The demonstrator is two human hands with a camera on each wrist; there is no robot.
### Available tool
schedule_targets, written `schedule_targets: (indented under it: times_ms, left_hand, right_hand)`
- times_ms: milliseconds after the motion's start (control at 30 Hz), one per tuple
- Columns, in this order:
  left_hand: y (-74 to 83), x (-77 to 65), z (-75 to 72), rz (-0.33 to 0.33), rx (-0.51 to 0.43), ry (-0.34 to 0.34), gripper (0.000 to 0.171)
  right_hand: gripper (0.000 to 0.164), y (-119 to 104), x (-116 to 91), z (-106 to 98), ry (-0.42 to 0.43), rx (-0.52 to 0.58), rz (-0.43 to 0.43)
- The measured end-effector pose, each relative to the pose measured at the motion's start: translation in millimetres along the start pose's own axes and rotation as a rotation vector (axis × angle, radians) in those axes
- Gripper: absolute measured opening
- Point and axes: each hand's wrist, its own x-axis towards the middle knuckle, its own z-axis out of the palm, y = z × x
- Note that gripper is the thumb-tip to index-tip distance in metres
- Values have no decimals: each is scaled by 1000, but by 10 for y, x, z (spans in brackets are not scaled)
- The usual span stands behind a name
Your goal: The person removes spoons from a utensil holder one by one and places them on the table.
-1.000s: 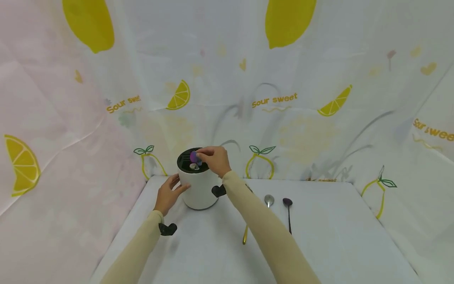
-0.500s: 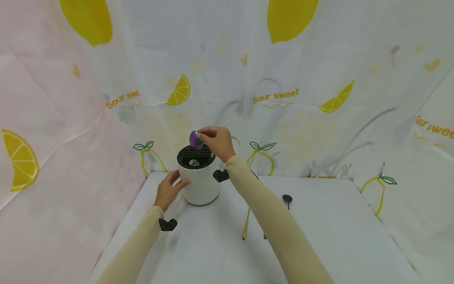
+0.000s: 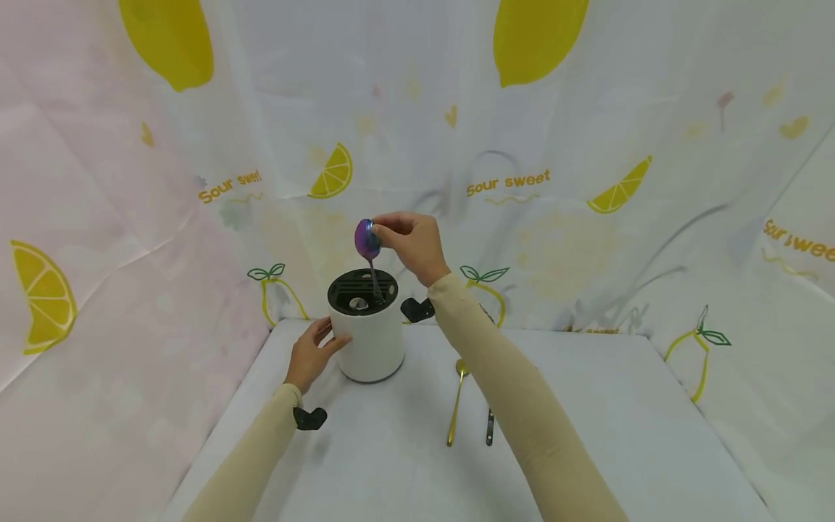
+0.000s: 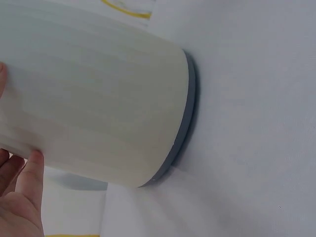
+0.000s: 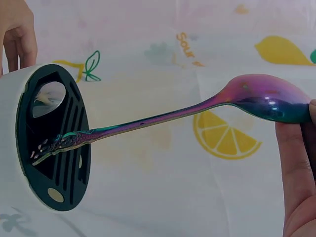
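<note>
A white cylindrical utensil holder (image 3: 370, 348) with a slotted black top (image 3: 346, 290) stands upright toward the back left of the table. My left hand (image 3: 310, 357) grips its left side, thumb on the front; in the left wrist view the fingertips touch its wall. Above the holder, my right hand (image 3: 416, 245) pinches an iridescent purple spoon (image 3: 367, 241) by its bowl. The spoon hangs bowl up, and its patterned handle end (image 5: 64, 141) is at the opening in the black top. A shiny silver spoon bowl (image 5: 49, 99) shows in the same top.
A gold spoon (image 3: 459, 399) lies on the white tabletop (image 3: 404, 464) right of the holder. Beside it lies a dark handle with pale dots (image 3: 489, 428), partly hidden by my right sleeve. Lemon-printed cloth (image 3: 404, 145) hangs behind and at the sides.
My right hand has risen and shifted slightly right, drawing the purple spoon upward so that its handle now shows above the black top. The left hand stays on the holder.
</note>
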Motion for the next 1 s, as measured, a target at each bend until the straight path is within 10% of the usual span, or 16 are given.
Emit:
schedule_targets:
  times_ms: [1000]
  left_hand:
    - [-10, -7, 10, 2, 7, 15, 91]
  right_hand:
    - [21, -237, -403, -434, -10, 280, 109]
